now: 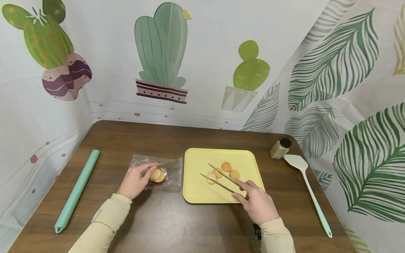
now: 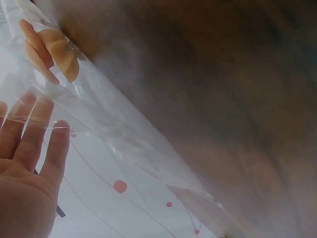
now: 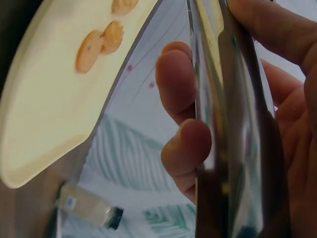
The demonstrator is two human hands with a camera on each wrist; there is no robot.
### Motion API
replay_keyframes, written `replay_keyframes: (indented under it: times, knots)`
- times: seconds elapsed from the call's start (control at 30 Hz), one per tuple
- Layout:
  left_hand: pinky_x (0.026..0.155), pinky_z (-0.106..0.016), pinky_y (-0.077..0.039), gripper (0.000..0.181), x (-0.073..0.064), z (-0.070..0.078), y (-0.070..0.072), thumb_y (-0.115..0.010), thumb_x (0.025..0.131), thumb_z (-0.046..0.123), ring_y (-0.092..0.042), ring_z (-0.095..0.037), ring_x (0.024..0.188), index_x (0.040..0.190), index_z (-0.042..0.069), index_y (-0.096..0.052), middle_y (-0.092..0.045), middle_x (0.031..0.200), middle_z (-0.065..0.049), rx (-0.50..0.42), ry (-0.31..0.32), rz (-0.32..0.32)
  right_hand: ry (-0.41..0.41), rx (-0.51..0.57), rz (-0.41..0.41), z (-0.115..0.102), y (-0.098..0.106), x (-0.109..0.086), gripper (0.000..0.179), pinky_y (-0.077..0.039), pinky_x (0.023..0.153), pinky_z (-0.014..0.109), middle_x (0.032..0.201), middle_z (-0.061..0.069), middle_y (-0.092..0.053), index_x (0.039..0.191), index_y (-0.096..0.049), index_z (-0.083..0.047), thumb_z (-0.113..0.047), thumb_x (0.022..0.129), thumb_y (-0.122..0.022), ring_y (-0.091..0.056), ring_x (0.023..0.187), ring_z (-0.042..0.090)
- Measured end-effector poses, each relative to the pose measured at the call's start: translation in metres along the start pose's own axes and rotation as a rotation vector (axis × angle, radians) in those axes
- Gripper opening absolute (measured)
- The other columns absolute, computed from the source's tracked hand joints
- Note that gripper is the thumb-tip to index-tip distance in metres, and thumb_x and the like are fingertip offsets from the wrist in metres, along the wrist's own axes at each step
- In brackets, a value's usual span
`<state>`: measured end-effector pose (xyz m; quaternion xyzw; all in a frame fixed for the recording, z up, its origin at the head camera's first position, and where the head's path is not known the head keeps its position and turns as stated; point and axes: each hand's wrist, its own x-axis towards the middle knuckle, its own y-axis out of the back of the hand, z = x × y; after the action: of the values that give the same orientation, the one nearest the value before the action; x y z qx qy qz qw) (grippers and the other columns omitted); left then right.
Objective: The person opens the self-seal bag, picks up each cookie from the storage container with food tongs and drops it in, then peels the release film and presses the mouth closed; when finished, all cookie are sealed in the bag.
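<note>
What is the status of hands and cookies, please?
Left hand holds clear bag, cookies inside. Right hand grips tongs over tray, more cookies there. No obstruction visible.

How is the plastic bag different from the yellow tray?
The plastic bag is see-through, but the yellow tray is solid yellow. The plastic bag is thin and crinkly, while the yellow tray is smooth with a raised rim. The yellow tray also looks bigger than the plastic bag. They share something too: both are on the brown table, and both have cookies.
</note>
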<state>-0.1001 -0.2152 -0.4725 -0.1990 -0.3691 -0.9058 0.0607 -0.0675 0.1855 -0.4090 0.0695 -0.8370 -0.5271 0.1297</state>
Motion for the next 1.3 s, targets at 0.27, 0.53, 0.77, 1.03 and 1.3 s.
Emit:
replay_keyframes:
  times: [0.27,0.53,0.77,1.03,1.3]
  knots:
    - [0.041,-0.023,-0.034,0.019,0.0,0.0,0.0,-0.066,0.094,0.015,-0.017,0.008,0.039,0.111,0.012,-0.074,-0.073,0.106,-0.009,-0.042,-0.001,-0.011,-0.128,0.056,-0.078,0.012,-0.003,-0.01,0.045,-0.04,0.052,0.028,0.084,-0.006,-0.057,0.125,-0.067,-0.014,-0.03,0.084,-0.077,-0.048,0.065,0.007]
    - [0.035,-0.023,-0.032,0.019,0.0,0.001,0.001,-0.066,0.094,0.015,-0.021,0.005,0.036,0.111,0.013,-0.073,-0.073,0.104,-0.009,-0.043,0.023,-0.019,-0.134,0.06,-0.069,0.015,-0.007,-0.017,0.045,-0.047,0.06,0.032,0.094,-0.003,-0.065,0.123,-0.068,-0.015,-0.032,0.083,-0.078,-0.056,0.073,0.008]
    - [0.035,-0.023,-0.032,0.019,0.0,0.0,0.0,-0.067,0.093,0.013,-0.021,0.006,0.035,0.111,0.013,-0.073,-0.073,0.103,-0.009,-0.045,0.014,-0.017,-0.14,0.062,-0.074,0.016,-0.01,-0.019,0.045,-0.046,0.058,0.031,0.093,-0.004,-0.064,0.123,-0.068,-0.015,-0.032,0.082,-0.078,-0.055,0.073,0.008]
    - [0.038,-0.024,-0.032,0.019,0.0,0.0,-0.001,-0.067,0.094,0.014,-0.02,0.007,0.036,0.111,0.013,-0.074,-0.073,0.103,-0.008,-0.035,0.001,-0.004,-0.146,0.041,-0.062,0.017,-0.011,-0.019,0.046,-0.047,0.056,0.032,0.094,-0.003,-0.065,0.123,-0.068,-0.016,-0.033,0.081,-0.079,-0.058,0.073,0.009]
    - [0.038,-0.024,-0.032,0.019,0.0,0.001,0.0,-0.067,0.094,0.015,-0.02,0.007,0.036,0.111,0.014,-0.074,-0.073,0.102,-0.007,-0.023,0.013,-0.006,-0.141,0.018,-0.066,0.016,-0.011,-0.02,0.046,-0.046,0.054,0.032,0.095,-0.003,-0.064,0.124,-0.069,-0.018,-0.032,0.081,-0.079,-0.056,0.07,0.006]
